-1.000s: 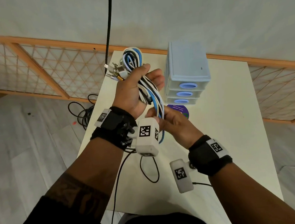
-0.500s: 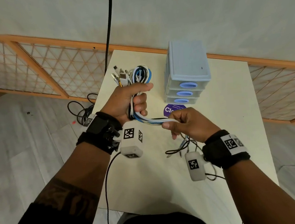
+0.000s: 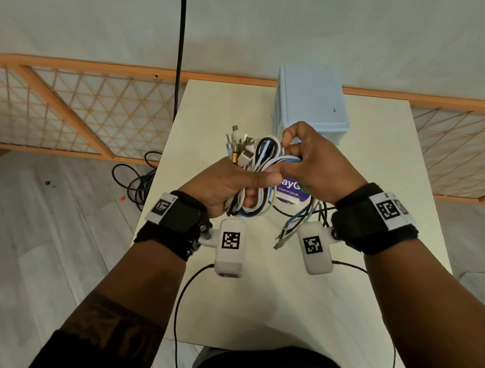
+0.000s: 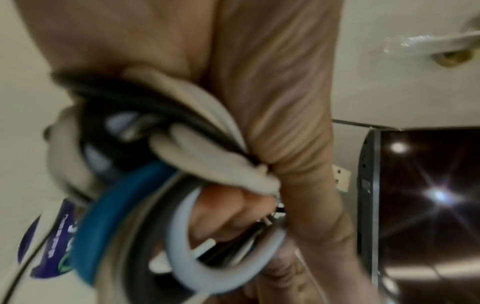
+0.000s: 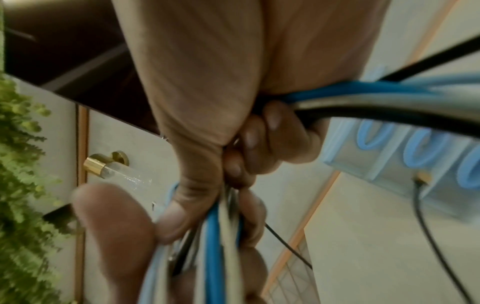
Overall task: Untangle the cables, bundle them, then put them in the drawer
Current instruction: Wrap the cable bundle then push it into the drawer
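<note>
Forearms come up from the bottom of the head view, each with a black wrist strap carrying a white camera block with a square marker, thin black leads trailing from them over the white table. Above the table the left hand is clenched round a cable bundle of white, blue and black strands, its thumb laid across the loops; the lower loops hang below the fist, and in the left wrist view the fingers curl through them. The right hand meets it from the other side, fingers curled and pinching the upper loops of the same bundle, with loose cable tails (blue, white and black) dropping from under it to the tabletop. Plug ends fan out from the top of the left fist. Under the hands lies a purple round sticker, partly covered. Beyond the right hand stands the pale blue drawer unit, its drawers all pushed in as the right wrist view shows. Behind the table run a wooden lattice fence and a pale wall.
</note>
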`<state>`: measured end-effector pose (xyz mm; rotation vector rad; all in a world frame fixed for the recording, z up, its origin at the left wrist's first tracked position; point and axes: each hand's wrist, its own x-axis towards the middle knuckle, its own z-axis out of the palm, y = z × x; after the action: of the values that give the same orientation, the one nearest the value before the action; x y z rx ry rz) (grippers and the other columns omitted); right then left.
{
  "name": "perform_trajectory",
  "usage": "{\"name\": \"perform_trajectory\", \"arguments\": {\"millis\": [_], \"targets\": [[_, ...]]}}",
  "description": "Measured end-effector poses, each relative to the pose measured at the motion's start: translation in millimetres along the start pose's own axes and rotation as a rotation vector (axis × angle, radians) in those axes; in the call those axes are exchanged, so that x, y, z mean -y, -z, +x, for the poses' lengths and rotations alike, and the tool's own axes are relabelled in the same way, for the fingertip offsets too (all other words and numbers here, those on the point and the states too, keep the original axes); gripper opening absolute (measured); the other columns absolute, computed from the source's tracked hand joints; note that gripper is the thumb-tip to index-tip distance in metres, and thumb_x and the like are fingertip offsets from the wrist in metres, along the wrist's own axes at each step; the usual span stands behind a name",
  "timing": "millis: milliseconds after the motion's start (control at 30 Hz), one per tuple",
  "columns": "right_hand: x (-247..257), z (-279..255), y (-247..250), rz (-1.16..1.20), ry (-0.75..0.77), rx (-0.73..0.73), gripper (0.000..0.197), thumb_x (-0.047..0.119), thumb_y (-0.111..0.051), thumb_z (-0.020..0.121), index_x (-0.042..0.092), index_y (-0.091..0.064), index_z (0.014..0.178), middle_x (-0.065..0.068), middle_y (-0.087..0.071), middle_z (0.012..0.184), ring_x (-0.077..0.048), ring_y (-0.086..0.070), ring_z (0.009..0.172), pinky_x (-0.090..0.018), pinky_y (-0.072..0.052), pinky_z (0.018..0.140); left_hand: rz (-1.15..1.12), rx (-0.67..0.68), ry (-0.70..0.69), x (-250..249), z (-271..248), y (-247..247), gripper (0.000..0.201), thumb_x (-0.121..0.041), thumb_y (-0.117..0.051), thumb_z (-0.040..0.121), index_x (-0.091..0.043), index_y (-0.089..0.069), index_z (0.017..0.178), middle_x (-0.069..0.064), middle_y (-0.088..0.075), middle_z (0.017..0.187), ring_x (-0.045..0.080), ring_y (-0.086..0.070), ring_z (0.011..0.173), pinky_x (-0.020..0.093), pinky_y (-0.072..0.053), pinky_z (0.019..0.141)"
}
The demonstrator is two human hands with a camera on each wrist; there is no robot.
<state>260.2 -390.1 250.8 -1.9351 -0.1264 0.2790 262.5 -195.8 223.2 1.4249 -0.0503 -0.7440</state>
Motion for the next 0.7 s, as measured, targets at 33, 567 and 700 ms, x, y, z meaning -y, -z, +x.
{"name": "perform_trajectory", "arguments": {"millis": [33,567,700], "targets": [[0,1,0,0.000,-0.010,-0.005,0.047,0.023,-0.085,0.079,0.020,-0.044,0.102,-0.008,-0.069,0.078,-0.006,-0.048,0.049,-0.018,-0.041,0.049,0.062,0.002,-0.020,-2,1,0,0.080,-0.035,-0.100,0.061,0.008,-0.065,0.119,0.018,-0.055,0.081,0.019,-0.047,0.058,0.023,-0.042,0.049],[-17,-12,-5,0.223,-0.058,0.065,0.035,0.035,-0.044,0.107,0.006,-0.063,0.111,-0.006,-0.060,0.075,-0.022,-0.061,0.068,-0.021,-0.048,0.061,-0.327,-0.284,-0.127,-10,6,-9,0.019,-0.004,-0.065,0.095,-0.003,-0.063,0.076,0.002,-0.062,0.057,0.012,-0.056,0.043,0.020,-0.045,0.047],[-19,-16,-18,0.270,-0.074,0.070,0.035,0.034,-0.040,0.109,0.011,-0.066,0.107,-0.010,-0.060,0.079,-0.023,-0.064,0.069,-0.033,-0.056,0.069,-0.429,-0.334,-0.170,-11,12,-8,0.017,-0.015,-0.072,0.088,-0.005,-0.061,0.078,0.002,-0.060,0.060,0.016,-0.056,0.048,0.025,-0.048,0.051]]}}
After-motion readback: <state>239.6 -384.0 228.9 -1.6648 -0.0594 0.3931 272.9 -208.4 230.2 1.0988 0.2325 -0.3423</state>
